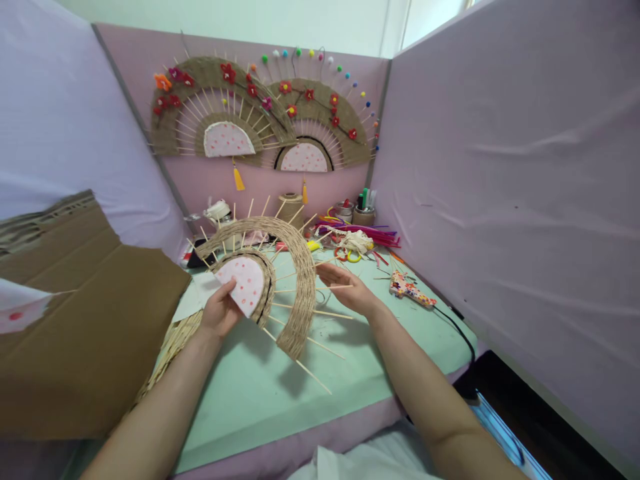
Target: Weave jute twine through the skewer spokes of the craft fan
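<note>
My left hand [223, 311] grips a handmade fan [301, 280] by its half-round centre, the thumb lying on the white cloth with pink dots. Two bands of wound twine arch around that centre, and thin wooden sticks run out past the outer band. The fan is held tilted above the table. My right hand [349, 288] is beside the fan's right edge, palm turned inward and fingers stretched out near the stick ends. Whether its fingertips touch a stick I cannot tell. The left fingers behind the fan are hidden.
Two finished fans [227, 70] with felt flowers hang on the pink back panel. A patterned glue gun [411, 291] lies at the right with its cord. Cardboard [100, 333] stands at the left. A twine spool [290, 208], purple pipe cleaners [373, 233] and scissors [347, 255] crowd the back.
</note>
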Demonstrator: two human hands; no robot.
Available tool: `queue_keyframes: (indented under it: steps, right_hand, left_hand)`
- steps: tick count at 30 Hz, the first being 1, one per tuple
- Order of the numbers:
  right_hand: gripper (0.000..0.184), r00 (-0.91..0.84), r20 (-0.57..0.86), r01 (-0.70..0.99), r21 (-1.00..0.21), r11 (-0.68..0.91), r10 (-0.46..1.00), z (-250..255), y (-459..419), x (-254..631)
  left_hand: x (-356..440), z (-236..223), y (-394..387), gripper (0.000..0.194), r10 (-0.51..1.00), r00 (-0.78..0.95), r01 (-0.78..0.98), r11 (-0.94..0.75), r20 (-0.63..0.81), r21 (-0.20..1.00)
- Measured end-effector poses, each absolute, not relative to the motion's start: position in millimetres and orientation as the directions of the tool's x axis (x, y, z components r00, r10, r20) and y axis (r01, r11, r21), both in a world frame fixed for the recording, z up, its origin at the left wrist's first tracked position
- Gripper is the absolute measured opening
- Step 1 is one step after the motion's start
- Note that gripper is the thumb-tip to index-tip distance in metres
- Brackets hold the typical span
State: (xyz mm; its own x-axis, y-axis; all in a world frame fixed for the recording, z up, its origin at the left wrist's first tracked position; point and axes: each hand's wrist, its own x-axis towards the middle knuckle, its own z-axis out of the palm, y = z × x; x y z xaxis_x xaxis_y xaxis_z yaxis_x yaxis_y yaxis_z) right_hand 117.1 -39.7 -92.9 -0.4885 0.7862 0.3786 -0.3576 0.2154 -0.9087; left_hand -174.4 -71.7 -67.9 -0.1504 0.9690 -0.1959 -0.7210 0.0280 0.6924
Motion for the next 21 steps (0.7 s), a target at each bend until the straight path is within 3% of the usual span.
queue_keyframes:
  steps: [3, 7, 10, 13, 21]
  right_hand:
    - [0.047, -0.451, 0.334, -0.429, -0.894, 0.127, 0.828, -96, -43, 100]
    - [0.043, -0.41, 0.27, -0.4, -0.912, 0.095, 0.871, -97, -49, 90]
    - [0.033, -0.336, 0.239, -0.306, -0.943, 0.134, 0.911, -96, -52, 93]
    - [0.035, -0.307, 0.252, -0.188, -0.962, 0.201, 0.918, -93, -54, 101]
    - [0.038, -0.437, 0.206, 0.105, -0.955, 0.277, 0.876, -89, -61, 127]
  left_hand:
    - [-174, -71, -71, 0.044, 0.968, -0.137, -0.706, 0.054, -0.212, 0.706]
    - [-175, -74, -69, 0.042, 0.969, -0.134, -0.705, 0.054, -0.208, 0.707]
    - [-178, -75, -67, 0.04, 0.974, -0.15, -0.72, 0.009, -0.169, 0.694]
    - [-178, -75, -65, 0.039, 0.971, -0.174, -0.723, -0.013, -0.163, 0.691]
    - [-175, -74, -65, 0.035, 0.966, -0.195, -0.705, -0.019, -0.168, 0.709]
